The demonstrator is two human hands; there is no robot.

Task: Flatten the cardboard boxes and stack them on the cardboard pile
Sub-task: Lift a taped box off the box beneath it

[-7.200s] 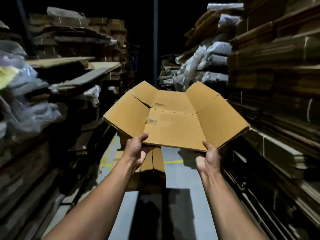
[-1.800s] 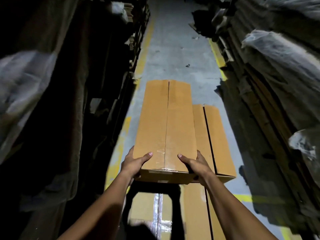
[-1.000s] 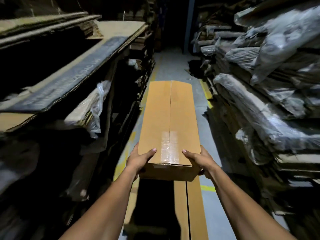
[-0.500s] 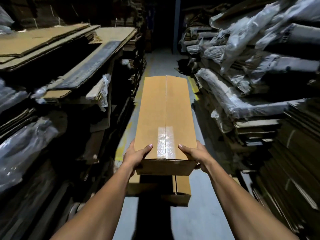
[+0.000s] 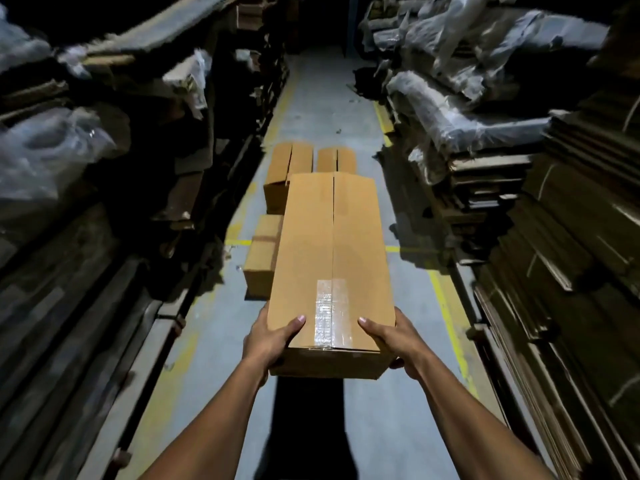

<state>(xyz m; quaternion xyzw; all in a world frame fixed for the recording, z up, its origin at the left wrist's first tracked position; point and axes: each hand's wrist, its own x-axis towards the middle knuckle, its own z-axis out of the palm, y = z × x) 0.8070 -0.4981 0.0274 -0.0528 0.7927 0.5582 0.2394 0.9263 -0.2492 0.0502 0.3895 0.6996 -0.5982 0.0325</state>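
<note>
1. You hold the long box (image 5: 330, 258) at the centre of the frame, your left hand (image 5: 268, 337) and right hand (image 5: 396, 336) clamped round its near corners, thumbs on top and the other fingers curled beneath.
2. Your view has dropped since half a second ago — more boxes (image 5: 291, 169) now show on the aisle floor (image 5: 322, 105) above the held one, another at its left.
3. The tape strip (image 5: 330, 315) still seals the flaps, so flattening is not begun.
4. Cardboard stacks (image 5: 491, 188) stand at the right — likely your pile.
</note>
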